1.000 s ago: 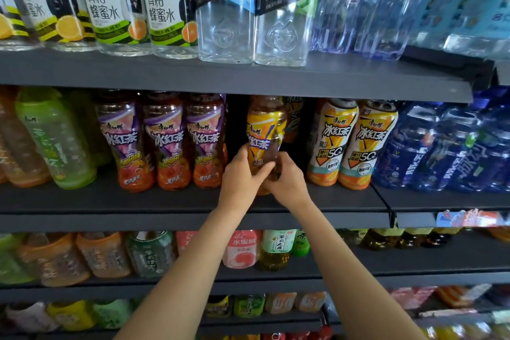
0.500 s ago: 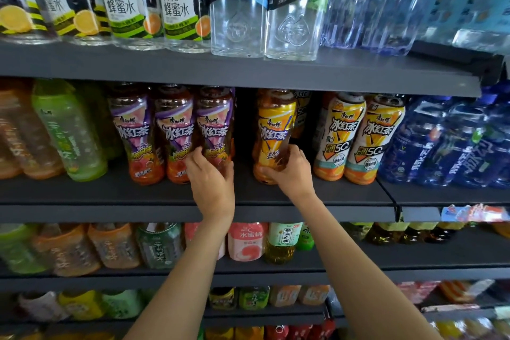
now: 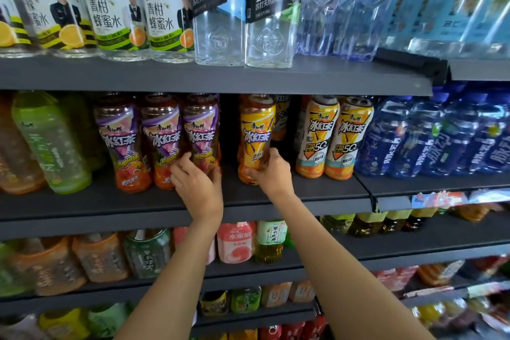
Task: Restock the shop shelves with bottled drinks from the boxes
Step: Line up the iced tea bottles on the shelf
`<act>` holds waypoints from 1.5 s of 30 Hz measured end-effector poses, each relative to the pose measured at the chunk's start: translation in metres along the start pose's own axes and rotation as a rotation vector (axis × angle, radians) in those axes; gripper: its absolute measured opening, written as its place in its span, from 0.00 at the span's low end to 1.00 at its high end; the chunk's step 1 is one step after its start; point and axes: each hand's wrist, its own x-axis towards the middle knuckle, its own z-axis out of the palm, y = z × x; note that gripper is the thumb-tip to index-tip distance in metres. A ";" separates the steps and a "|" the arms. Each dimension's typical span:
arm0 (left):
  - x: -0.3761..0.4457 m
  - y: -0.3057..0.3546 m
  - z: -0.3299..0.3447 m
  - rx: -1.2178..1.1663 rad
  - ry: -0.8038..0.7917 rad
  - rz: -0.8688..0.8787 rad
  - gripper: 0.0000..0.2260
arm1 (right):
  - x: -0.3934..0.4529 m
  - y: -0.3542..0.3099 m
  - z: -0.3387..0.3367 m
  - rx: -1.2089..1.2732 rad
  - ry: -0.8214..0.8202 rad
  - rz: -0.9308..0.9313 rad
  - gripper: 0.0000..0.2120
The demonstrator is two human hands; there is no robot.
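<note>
- Your right hand (image 3: 271, 172) grips the lower body of a yellow-labelled plastic bottle of amber iced tea (image 3: 255, 138), thumb on its front and fingers curled round its right side.
- That bottle stands upright on the dark grey middle shelf (image 3: 82, 201), in a gap between two groups of bottles, with dark empty-looking space just to its left.
- Your left hand (image 3: 200, 188) holds the rightmost purple-labelled plastic bottle of reddish iced tea (image 3: 201, 135) low down, fingers wrapped over its base from the front.
- This purple-labelled bottle stands upright, touching a second purple-labelled iced tea bottle (image 3: 161, 141) on its left; a third purple-labelled bottle (image 3: 121, 143) stands just beside that one.
- To the right of the yellow-labelled bottle stand two white and orange sleeved bottles (image 3: 334, 136), close together and apart from your right hand.
- Further right on the same level sits a row of blue-tinted plastic bottles (image 3: 430, 135).
- At the far left of the middle shelf leans a pale green plastic bottle (image 3: 49, 143), tilted in the wide-angle view.
- The upper shelf (image 3: 220, 77) carries clear bottles with white citrus labels (image 3: 162, 22) and two clear square bottles marked SODA (image 3: 242, 14).
- Below your forearms, lower shelves hold a pink-labelled bottle (image 3: 236, 241) and other mixed drinks, too blurred to tell apart.
</note>
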 end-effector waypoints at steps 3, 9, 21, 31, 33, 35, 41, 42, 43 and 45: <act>-0.016 0.014 -0.003 -0.089 0.033 0.136 0.19 | -0.003 0.000 -0.012 0.016 -0.084 0.000 0.26; -0.032 0.050 0.006 -0.190 -0.044 0.400 0.18 | -0.010 0.020 -0.060 0.119 0.284 -0.072 0.20; -0.065 0.126 0.104 -0.232 -0.524 0.210 0.33 | 0.044 0.097 -0.128 0.112 0.307 0.076 0.31; -0.062 0.121 0.137 -0.121 -0.227 -0.012 0.22 | 0.052 0.118 -0.141 0.088 0.194 -0.013 0.24; -0.055 0.121 0.137 -0.071 -0.187 -0.061 0.21 | 0.051 0.120 -0.140 0.092 0.181 -0.016 0.24; -0.048 0.123 0.140 -0.027 -0.183 -0.088 0.22 | 0.052 0.122 -0.141 0.086 0.176 -0.022 0.24; -0.036 0.127 0.153 -0.030 -0.149 -0.122 0.24 | 0.052 0.123 -0.139 0.074 0.186 -0.048 0.25; -0.036 0.127 0.155 -0.032 -0.146 -0.124 0.24 | 0.052 0.123 -0.139 0.072 0.187 -0.054 0.25; -0.036 0.126 0.156 -0.037 -0.145 -0.121 0.24 | 0.052 0.123 -0.140 0.068 0.188 -0.058 0.25; -0.038 0.121 0.158 -0.048 -0.154 -0.094 0.25 | 0.052 0.123 -0.140 0.065 0.189 -0.062 0.25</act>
